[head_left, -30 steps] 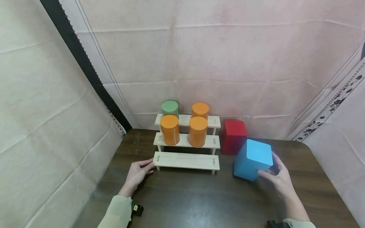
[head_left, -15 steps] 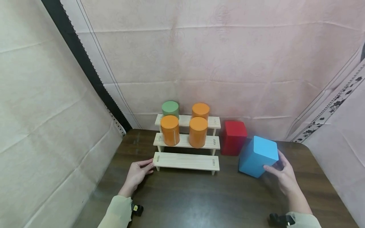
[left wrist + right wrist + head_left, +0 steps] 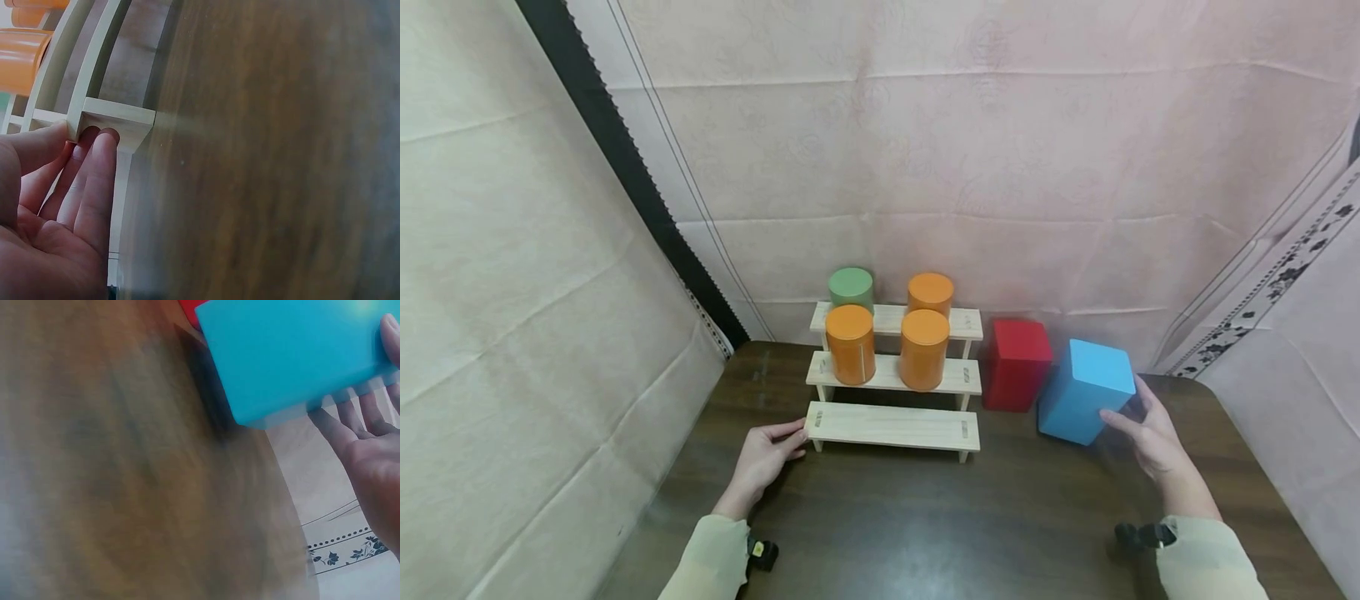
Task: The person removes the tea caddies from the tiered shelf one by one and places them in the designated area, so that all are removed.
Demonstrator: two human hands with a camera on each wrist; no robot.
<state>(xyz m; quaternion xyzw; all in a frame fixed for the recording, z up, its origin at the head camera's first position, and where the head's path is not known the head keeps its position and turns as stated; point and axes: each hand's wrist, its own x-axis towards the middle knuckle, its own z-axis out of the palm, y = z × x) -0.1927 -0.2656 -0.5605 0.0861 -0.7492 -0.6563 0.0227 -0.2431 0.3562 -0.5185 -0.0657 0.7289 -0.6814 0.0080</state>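
Currently fingers hold one rack, one blue box.

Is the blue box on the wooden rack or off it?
Off: the right hand holds the blue box beside the red box, apart from the rack.

A smooth, plain blue box with slightly rounded edges shows right of centre in the lower half of the head view, turned askew with its lighter top face in sight (whether it is lifted is hard to tell) and gripped at its right side between the thumb and fingers of the right hand. At the lower centre of that view a pale wooden three-step rack stands upright, its boards rising toward mid-frame, the left end of the lowest held by the left hand.
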